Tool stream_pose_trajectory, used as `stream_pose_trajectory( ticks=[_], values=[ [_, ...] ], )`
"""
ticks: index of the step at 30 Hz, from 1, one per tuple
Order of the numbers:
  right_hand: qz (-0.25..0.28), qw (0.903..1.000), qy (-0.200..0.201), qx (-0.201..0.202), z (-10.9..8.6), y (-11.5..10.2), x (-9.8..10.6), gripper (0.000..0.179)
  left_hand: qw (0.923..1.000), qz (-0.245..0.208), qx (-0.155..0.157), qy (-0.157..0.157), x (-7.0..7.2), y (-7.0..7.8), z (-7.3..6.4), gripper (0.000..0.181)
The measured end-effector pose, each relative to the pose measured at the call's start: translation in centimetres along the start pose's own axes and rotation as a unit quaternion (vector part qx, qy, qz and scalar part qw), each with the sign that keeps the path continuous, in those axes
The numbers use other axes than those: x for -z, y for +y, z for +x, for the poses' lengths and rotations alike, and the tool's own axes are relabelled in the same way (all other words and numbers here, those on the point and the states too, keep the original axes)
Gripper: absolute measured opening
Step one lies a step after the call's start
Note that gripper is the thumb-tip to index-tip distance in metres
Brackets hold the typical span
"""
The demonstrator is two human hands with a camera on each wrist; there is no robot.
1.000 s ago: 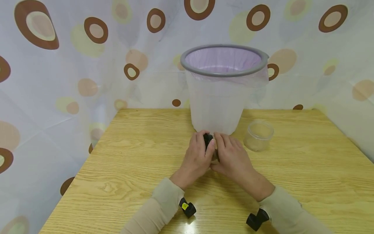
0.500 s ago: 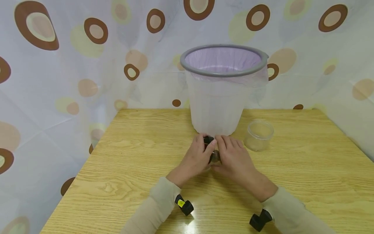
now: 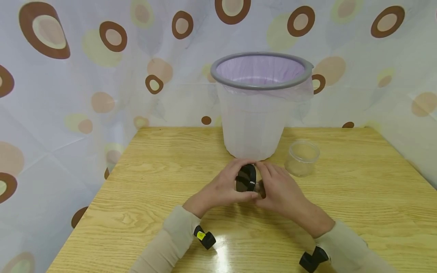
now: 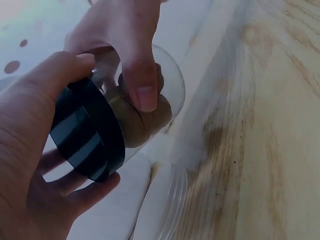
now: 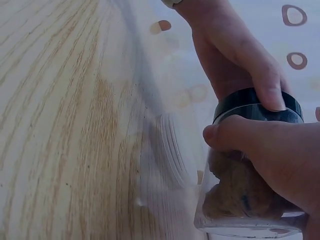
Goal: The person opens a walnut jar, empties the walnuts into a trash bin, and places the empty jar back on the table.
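My left hand (image 3: 222, 187) grips the black lid (image 3: 246, 178) of a clear jar, fingers on one side and thumb on the other. The jar (image 5: 250, 227) lies tilted, its lid towards the left, and the right hand (image 3: 283, 189) holds its clear body. Brown lumps (image 4: 145, 117) show through the jar wall in the left wrist view; what they are cannot be told. In both wrist views the lid sits on the jar's mouth. From the head view, the right fingers hide most of the jar body.
Right behind the hands stands a whitish bin (image 3: 252, 121) with a grey rim and a purple liner. To its right is a clear round tub (image 3: 302, 159) without a lid. Everything rests on a wooden table (image 3: 153, 182), with a patterned sheet (image 3: 136, 45) hanging behind.
Both hands have come slightly nearer and the wrists have spread apart. The left hand has turned on the lid, whose black top now faces the head camera more fully.
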State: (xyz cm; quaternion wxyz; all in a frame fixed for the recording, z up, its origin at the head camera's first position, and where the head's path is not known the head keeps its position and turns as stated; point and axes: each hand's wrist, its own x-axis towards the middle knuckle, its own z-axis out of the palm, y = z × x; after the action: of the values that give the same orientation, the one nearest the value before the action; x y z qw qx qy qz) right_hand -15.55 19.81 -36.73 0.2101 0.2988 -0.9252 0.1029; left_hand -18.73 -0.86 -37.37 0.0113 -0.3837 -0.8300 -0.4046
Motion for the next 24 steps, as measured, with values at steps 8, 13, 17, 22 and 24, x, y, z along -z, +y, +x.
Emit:
stream_pose_trajectory(
  ticks=[8,13,17,22,24],
  values=[
    [-0.011,0.9998,-0.001,0.014,-0.15,-0.1,-0.23,0.102,0.9871,-0.053,0.151,-0.007,-0.33,0.59,-0.04,0.069],
    [-0.005,0.9999,-0.012,0.002,-0.52,0.15,-0.31,0.101,0.9876,-0.052,0.142,-0.042,-0.31,0.51,-0.22,0.08],
    [-0.009,1.0,-0.001,-0.001,-0.61,0.39,-0.14,0.099,0.9982,-0.004,0.04,-0.044,-0.36,0.26,-0.26,0.095],
    [-0.014,0.9999,0.004,0.002,-0.66,0.35,0.18,0.1,0.9979,0.033,-0.046,-0.031,-0.48,0.05,-0.39,0.094],
    [-0.014,0.9999,-0.001,-0.001,-0.66,0.38,0.25,0.1,0.9984,0.024,-0.044,-0.028,-0.51,0.03,-0.47,0.092]
  ],
)
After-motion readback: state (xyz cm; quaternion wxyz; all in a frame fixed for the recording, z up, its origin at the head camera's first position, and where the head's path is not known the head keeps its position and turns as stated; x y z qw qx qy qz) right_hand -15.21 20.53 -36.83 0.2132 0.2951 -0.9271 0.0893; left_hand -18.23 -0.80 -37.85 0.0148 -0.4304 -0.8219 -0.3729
